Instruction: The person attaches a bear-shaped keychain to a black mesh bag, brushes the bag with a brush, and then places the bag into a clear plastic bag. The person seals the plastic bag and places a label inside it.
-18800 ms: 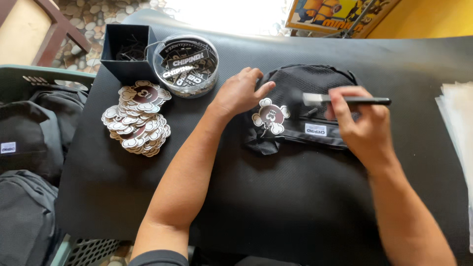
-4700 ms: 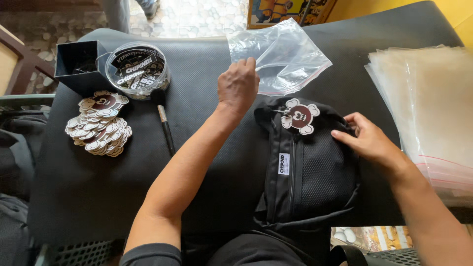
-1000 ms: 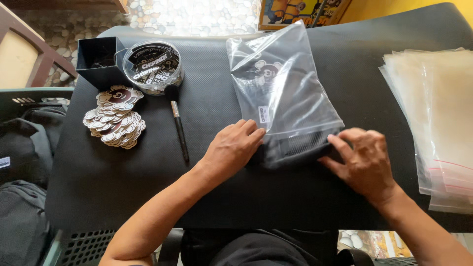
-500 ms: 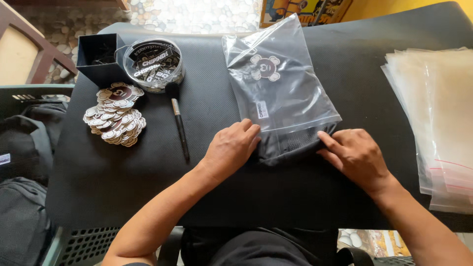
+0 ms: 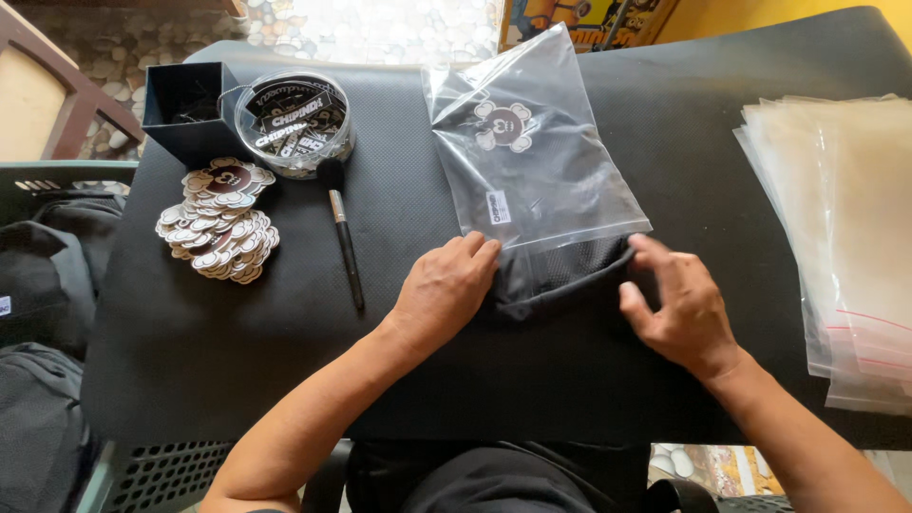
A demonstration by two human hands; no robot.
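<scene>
Black matting covered the table (image 5: 190, 361), and everything sat around the clear plastic bag (image 5: 551, 180) at its middle. Far left of the bag lay a heap of round stickers (image 5: 218, 223), with a black box (image 5: 185, 109) and a clear round tub (image 5: 290, 123) above them. A brush (image 5: 344, 237) lay between stickers and bag. My left hand (image 5: 442, 290) pressed flat, fingers curled on the black pouch (image 5: 560, 271) sticking out of the bag's near mouth. My right hand (image 5: 679, 304) pinched that mouth's right corner. Right of the bag, spare bags (image 5: 836, 218) were stacked.
</scene>
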